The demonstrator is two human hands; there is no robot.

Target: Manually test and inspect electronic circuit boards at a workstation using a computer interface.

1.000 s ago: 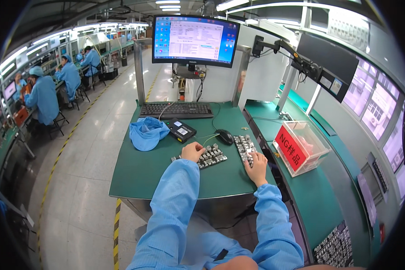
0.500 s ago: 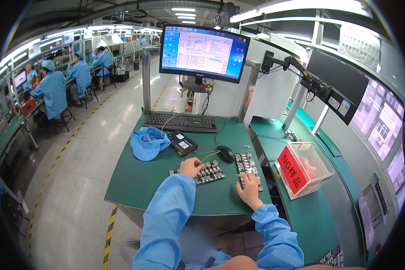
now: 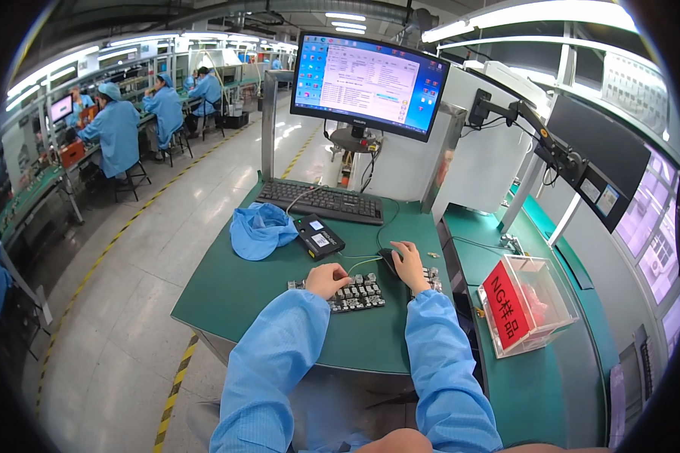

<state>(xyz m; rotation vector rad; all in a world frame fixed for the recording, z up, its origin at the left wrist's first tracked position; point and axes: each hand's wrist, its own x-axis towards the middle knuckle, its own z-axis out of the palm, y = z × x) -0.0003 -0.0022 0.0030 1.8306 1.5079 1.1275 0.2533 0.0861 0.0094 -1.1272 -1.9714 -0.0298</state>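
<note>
Across the middle, a green desk, rounded at the near edge. Above its far side, on a stand, a wide monitor lit with blue windows. Below the monitor, a black keyboard along the far edge of the desk. Off to the right, on a second green surface, a clear plastic box with a red label on its near face. Left of centre, a crumpled blue cap lying just beside a small black device with a pale label on top. Nearer the front, a flat tray of small grey parts, lying on the desk between the two blue sleeves. A second strip of similar parts just right of it, partly under the right hand. Left hand resting on the left end of the tray, fingers curled down onto the parts; grip narrow, but whether anything is pinched cannot be told. Right hand laid flat over a black mouse, fingers spread across its top, palm down, closed lightly around it. Thin cable running from the mouse toward the black device. In the far left background, people in blue coats and caps seated at long benches.
</note>
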